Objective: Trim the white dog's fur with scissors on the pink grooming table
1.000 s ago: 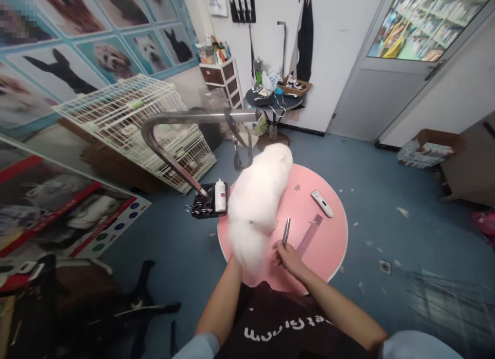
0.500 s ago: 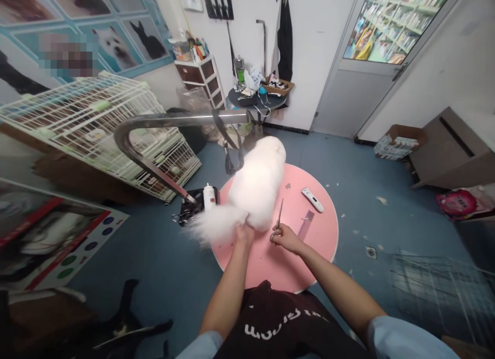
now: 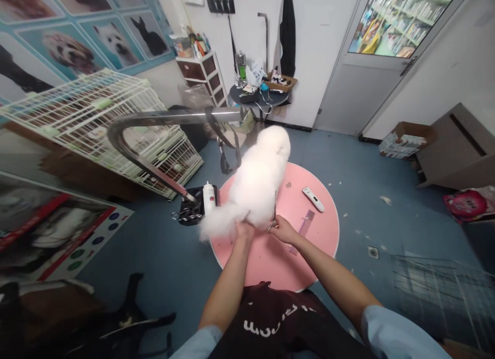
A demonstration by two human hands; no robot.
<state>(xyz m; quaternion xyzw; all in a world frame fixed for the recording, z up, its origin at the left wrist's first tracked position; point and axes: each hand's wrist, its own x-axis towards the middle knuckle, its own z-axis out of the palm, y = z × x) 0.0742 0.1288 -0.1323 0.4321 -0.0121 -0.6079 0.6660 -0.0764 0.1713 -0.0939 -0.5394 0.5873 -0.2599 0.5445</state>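
Note:
A fluffy white dog (image 3: 257, 173) stands on the round pink table (image 3: 266, 266), its rear toward me. My left hand (image 3: 244, 231) is closed around the base of its bushy tail (image 3: 220, 221), which fans out to the left. In my right hand (image 3: 284, 230) is a pair of scissors (image 3: 274, 217), blades pointing away from me along the right side of the dog's rear. To the right of that hand lie a purple comb (image 3: 306, 225) and a white clipper (image 3: 313, 199).
A metal grooming arm (image 3: 170, 117) with a hanging black strap (image 3: 228, 158) reaches over the table's left side. A white bottle (image 3: 209, 197) stands in a black tray (image 3: 191, 209) by its post. White wire cages (image 3: 116, 116) are at left; a wire crate (image 3: 436, 287) is at right.
My right hand has brought the scissors up and left, against the dog's rear. The tail has settled closer to the body, and the dog's head is raised a little more into view.

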